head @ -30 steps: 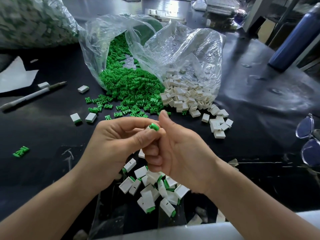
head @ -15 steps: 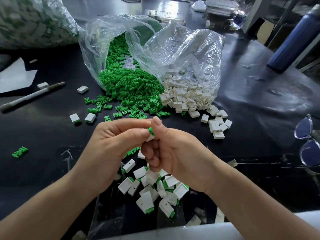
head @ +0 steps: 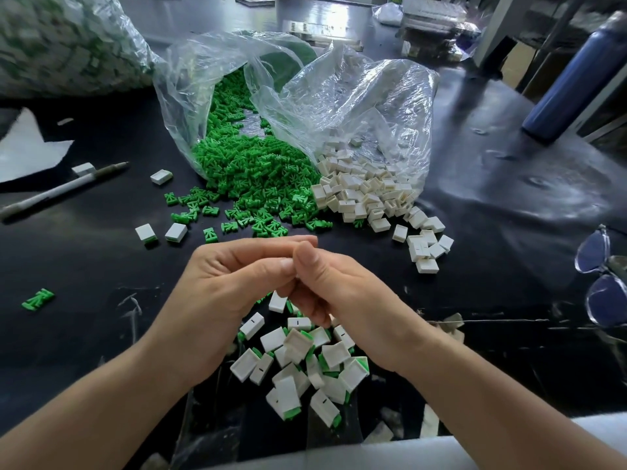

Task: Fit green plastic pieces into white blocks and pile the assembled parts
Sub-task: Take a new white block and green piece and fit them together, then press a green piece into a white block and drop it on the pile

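The green tip that showed between the fingertips half a second ago is now covered. The left hand (head: 217,286) and right hand (head: 339,290) have closed tighter, left thumb and forefinger pressed against the right thumb, pinching the small white plastic block and its green plastic piece out of sight between them, above the pile of assembled white-and-green parts (head: 305,361) on the black table (head: 101,334). Beyond, the heap of loose green plastic pieces (head: 251,178) and the heap of white plastic blocks (head: 359,195) spill, touching, from clear plastic bags (head: 356,106).
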A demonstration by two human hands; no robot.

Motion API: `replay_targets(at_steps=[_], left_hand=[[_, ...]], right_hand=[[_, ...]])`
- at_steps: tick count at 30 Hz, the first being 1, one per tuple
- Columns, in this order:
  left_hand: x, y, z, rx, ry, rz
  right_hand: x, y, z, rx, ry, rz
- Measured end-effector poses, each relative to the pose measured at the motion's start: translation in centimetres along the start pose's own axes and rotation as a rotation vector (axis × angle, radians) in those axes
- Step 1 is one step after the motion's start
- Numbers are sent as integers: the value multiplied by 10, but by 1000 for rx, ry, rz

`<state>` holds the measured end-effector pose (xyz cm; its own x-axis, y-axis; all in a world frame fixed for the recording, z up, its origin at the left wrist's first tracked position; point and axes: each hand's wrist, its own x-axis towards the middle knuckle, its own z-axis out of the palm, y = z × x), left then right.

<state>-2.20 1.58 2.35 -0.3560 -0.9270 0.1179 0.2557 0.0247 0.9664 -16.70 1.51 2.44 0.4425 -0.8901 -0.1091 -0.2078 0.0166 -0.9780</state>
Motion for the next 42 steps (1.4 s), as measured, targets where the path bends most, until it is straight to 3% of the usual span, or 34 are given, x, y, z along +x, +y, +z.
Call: replay_targets(at_steps=[22, 32, 37, 42], left_hand=[[-1, -5, 2, -68, 124, -41], [1, 1, 2, -24, 99, -43], [3, 1, -3, 26, 149, -13], [2, 3, -1, 230, 182, -61]], right_hand=[[2, 7, 11, -31, 96, -150], [2, 8, 7, -12, 60, -98], [4, 6, -1, -147, 113, -85], [8, 6, -26, -501, 380, -139]])
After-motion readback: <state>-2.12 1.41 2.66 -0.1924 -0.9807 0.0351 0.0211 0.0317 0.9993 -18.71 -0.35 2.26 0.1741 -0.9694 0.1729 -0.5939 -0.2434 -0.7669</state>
